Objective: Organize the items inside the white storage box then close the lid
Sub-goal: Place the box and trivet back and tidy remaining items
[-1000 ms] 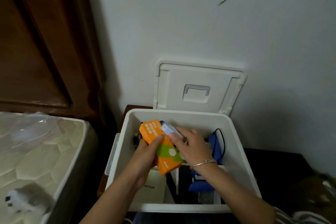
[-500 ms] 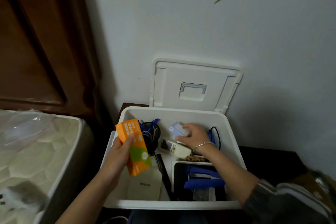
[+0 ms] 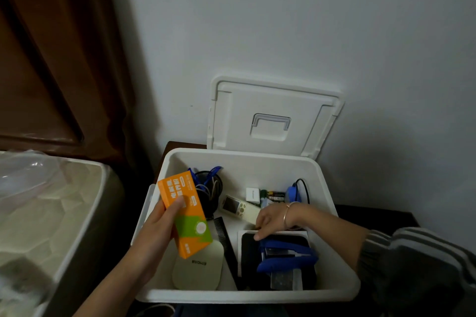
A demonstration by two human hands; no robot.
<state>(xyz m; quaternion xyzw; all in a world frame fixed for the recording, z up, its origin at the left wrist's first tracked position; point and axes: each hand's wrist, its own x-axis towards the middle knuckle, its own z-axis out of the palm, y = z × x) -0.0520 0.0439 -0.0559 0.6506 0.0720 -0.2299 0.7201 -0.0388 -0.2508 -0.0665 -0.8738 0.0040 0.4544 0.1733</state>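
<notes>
Over white storage box (image 3: 247,295) | left hand (image 3: 155,230) grips orange carton (image 3: 188,224) | right hand (image 3: 270,219) grip unclear

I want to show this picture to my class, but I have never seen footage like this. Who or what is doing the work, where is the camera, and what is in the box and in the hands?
There is no machine here: a person works with two bare hands. The one camera sits on their head and looks forward and down, so the arms come in from the bottom. The left hand grips an orange carton over the white storage box, whose lid stands open against the wall. The right hand reaches down inside, beside a remote control; the picture does not show whether it holds anything. Also in the box are a black comb, a blue stapler and batteries.
</notes>
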